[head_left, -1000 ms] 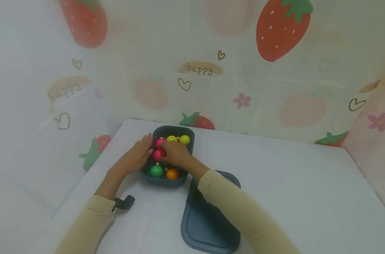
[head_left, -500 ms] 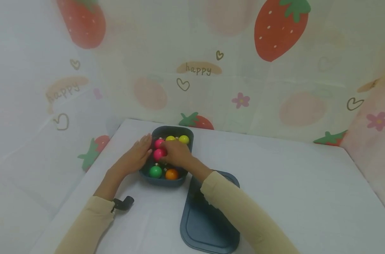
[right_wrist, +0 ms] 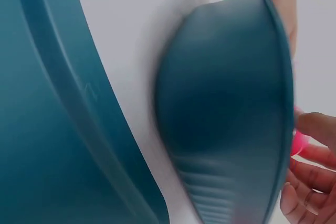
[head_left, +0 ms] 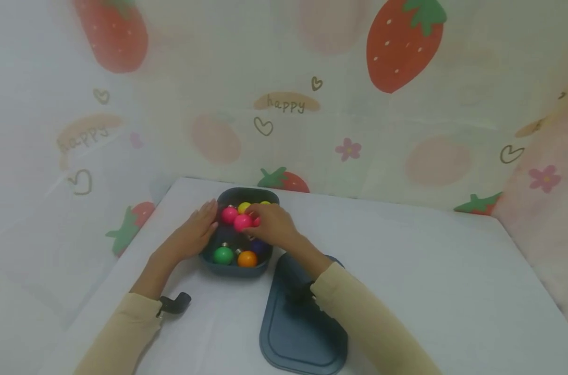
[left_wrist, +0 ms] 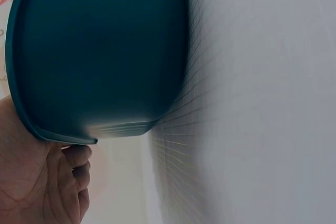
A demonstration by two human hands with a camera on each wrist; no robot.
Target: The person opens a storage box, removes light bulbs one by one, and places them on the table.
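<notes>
A dark blue-grey box (head_left: 234, 271) holds several small Christmas balls. My right hand (head_left: 274, 225) is over its right side and pinches a pink Christmas ball (head_left: 243, 223) between thumb and fingers. In the right wrist view the pink ball (right_wrist: 300, 143) shows beside my fingers, just past the box rim (right_wrist: 286, 77). My left hand (head_left: 196, 233) rests against the box's left rim with straight fingers. Another pink ball (head_left: 230, 214) and a yellow ball (head_left: 244, 208) lie toward the back. Green (head_left: 223, 255), orange (head_left: 247, 259) and dark blue (head_left: 258, 246) balls lie in front.
A matching flat lid (head_left: 300, 338) lies on the white table (head_left: 429, 281), in front and to the right of the box, partly under my right forearm. A strawberry-print cloth (head_left: 284, 135) hangs behind the table. A black wrist device (head_left: 176, 303) juts from my left cuff.
My right hand has drawn up and slightly right with the pink ball, uncovering the dark blue ball. The left hand stays at the rim. The whole view has shifted slightly.
</notes>
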